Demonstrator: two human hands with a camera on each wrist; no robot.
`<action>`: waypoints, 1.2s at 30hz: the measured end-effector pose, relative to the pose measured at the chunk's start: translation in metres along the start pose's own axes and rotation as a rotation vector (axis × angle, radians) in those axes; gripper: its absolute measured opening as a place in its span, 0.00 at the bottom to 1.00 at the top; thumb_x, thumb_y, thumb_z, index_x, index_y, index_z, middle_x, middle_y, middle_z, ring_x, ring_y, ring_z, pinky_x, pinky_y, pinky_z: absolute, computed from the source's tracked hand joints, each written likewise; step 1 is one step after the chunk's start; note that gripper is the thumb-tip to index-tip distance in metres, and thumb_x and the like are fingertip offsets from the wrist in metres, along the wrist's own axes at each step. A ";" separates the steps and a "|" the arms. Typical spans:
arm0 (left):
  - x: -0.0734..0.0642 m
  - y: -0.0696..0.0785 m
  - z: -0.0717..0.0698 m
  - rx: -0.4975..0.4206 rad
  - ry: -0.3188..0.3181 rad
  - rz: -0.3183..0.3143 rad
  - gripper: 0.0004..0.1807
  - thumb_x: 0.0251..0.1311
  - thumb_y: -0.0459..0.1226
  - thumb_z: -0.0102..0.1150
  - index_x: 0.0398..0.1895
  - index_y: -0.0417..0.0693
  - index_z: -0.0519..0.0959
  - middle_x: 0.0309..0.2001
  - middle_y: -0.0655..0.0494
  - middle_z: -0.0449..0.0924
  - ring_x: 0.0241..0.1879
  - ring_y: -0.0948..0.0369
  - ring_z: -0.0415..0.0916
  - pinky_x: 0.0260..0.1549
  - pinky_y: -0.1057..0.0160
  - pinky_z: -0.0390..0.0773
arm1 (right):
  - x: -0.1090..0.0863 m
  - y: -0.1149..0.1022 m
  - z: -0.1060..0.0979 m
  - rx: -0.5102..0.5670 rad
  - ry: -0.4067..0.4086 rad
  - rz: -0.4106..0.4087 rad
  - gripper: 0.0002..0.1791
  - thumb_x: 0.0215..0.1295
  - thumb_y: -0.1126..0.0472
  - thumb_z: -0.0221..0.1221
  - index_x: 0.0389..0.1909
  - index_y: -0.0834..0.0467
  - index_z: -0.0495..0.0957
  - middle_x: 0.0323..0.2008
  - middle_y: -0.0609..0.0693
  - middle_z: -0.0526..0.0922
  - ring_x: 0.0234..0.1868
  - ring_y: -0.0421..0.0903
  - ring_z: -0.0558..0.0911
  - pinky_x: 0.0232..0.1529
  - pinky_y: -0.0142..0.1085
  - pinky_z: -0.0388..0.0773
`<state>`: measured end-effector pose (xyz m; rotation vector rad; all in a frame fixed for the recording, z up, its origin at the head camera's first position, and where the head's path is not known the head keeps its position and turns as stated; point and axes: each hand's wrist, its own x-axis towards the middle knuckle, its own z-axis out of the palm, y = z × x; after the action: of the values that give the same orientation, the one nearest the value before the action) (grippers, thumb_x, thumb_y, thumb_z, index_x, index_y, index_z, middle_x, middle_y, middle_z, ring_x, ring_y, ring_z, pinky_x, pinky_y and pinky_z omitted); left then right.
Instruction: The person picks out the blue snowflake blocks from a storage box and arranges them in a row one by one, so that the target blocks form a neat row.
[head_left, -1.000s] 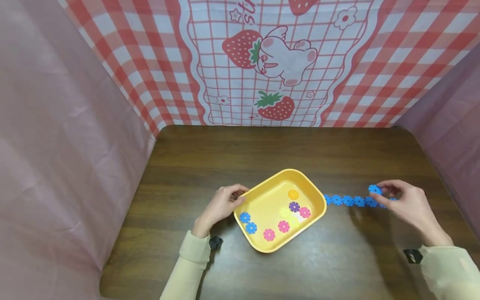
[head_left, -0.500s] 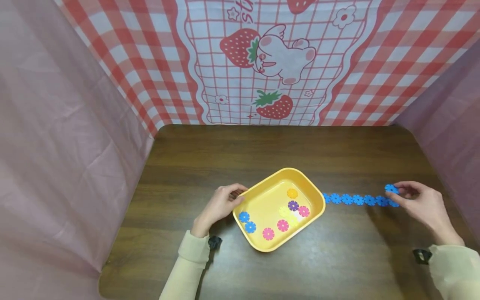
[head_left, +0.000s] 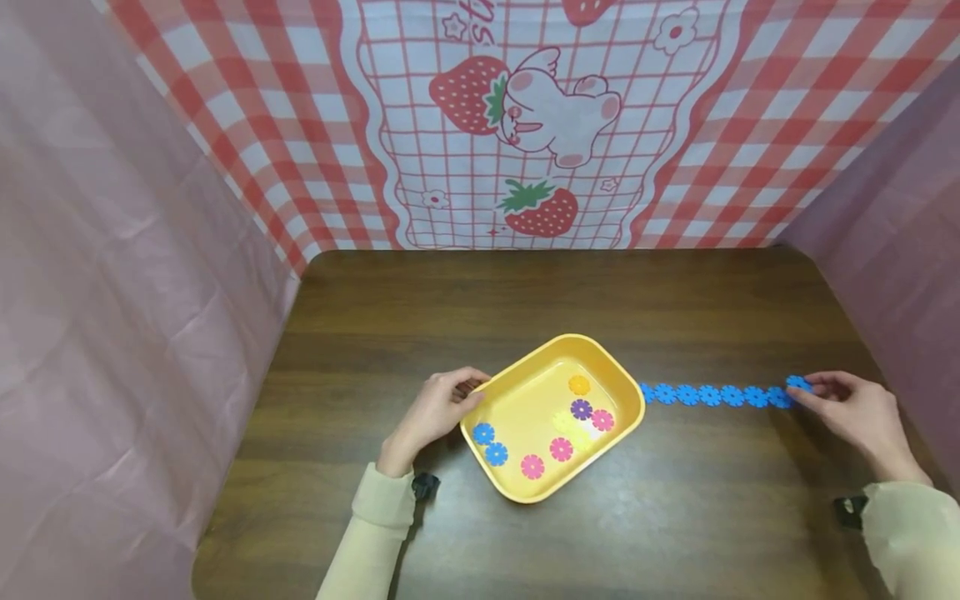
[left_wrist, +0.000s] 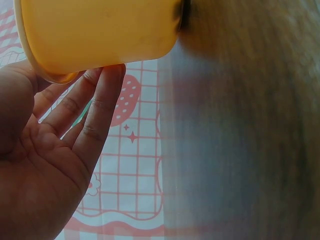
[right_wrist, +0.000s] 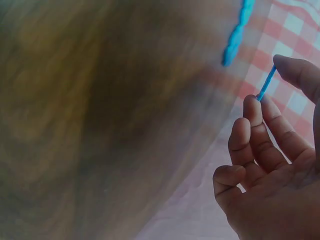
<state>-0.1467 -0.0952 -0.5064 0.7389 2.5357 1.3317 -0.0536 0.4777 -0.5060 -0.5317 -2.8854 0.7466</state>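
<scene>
In the head view, my left hand [head_left: 435, 412] grips the left side of a yellow plastic tray [head_left: 517, 404]. Its thumb lies at the rim, and the left wrist view shows fingertips against the outer wall of the tray [left_wrist: 105, 35]. A blue notched flower-shaped disc [head_left: 798, 383] is pinched between thumb and fingers of my right hand [head_left: 862, 421]. That disc overlaps the right end of a row of blue discs [head_left: 708, 395] in the head view. From the right wrist, the held disc [right_wrist: 267, 82] appears edge-on, apart from the row [right_wrist: 237, 37].
Inside the tray lie two blue discs [head_left: 490, 443], several pink discs [head_left: 561, 450], a purple disc [head_left: 581, 409], an orange disc [head_left: 579, 385] and pale yellow ones. A brown wooden table [head_left: 420, 308] meets a checked strawberry cloth [head_left: 525, 150] behind and pink curtains at both sides.
My right hand has carried the blue disc rightward along the row, then down to its right end. The left hand keeps its grip on the tray; the head view has shifted slightly.
</scene>
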 end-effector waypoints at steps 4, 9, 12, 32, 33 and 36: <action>0.000 0.001 -0.001 -0.001 -0.001 -0.007 0.12 0.65 0.33 0.64 0.51 0.44 0.83 0.43 0.53 0.85 0.39 0.60 0.81 0.40 0.63 0.82 | 0.001 0.008 0.000 -0.009 -0.016 0.012 0.30 0.62 0.43 0.67 0.46 0.68 0.80 0.29 0.54 0.83 0.23 0.29 0.70 0.22 0.30 0.67; -0.001 0.001 -0.001 -0.006 0.003 -0.012 0.12 0.64 0.32 0.64 0.50 0.45 0.83 0.43 0.54 0.85 0.39 0.61 0.80 0.40 0.63 0.82 | 0.002 0.015 0.001 -0.014 -0.036 -0.003 0.30 0.63 0.44 0.66 0.47 0.69 0.79 0.32 0.59 0.84 0.24 0.26 0.69 0.23 0.29 0.66; -0.001 0.001 -0.001 -0.005 0.003 -0.008 0.12 0.65 0.32 0.64 0.50 0.45 0.83 0.43 0.54 0.85 0.39 0.61 0.80 0.40 0.63 0.82 | 0.003 0.018 0.002 -0.007 -0.046 -0.007 0.30 0.64 0.45 0.66 0.47 0.70 0.79 0.32 0.59 0.84 0.24 0.26 0.69 0.23 0.28 0.67; -0.001 0.002 -0.001 -0.002 0.010 -0.006 0.11 0.64 0.32 0.64 0.50 0.45 0.83 0.42 0.54 0.85 0.39 0.60 0.80 0.39 0.64 0.81 | 0.005 0.030 0.005 -0.040 -0.078 0.000 0.31 0.65 0.44 0.65 0.47 0.71 0.78 0.34 0.63 0.83 0.27 0.35 0.73 0.27 0.34 0.67; -0.001 0.002 -0.001 -0.004 0.011 -0.004 0.11 0.64 0.32 0.64 0.50 0.45 0.83 0.42 0.54 0.85 0.39 0.60 0.80 0.39 0.64 0.81 | 0.005 0.030 0.005 -0.044 -0.078 0.000 0.31 0.64 0.44 0.65 0.47 0.71 0.78 0.34 0.63 0.83 0.27 0.36 0.73 0.27 0.34 0.67; -0.001 0.002 -0.001 -0.001 0.011 -0.006 0.11 0.64 0.32 0.65 0.50 0.45 0.83 0.42 0.54 0.85 0.39 0.60 0.80 0.39 0.64 0.81 | 0.005 0.030 0.006 -0.048 -0.082 0.003 0.32 0.64 0.44 0.65 0.48 0.72 0.78 0.34 0.62 0.82 0.27 0.38 0.74 0.27 0.35 0.67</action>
<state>-0.1454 -0.0954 -0.5040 0.7257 2.5433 1.3390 -0.0499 0.5015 -0.5256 -0.5221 -2.9854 0.7179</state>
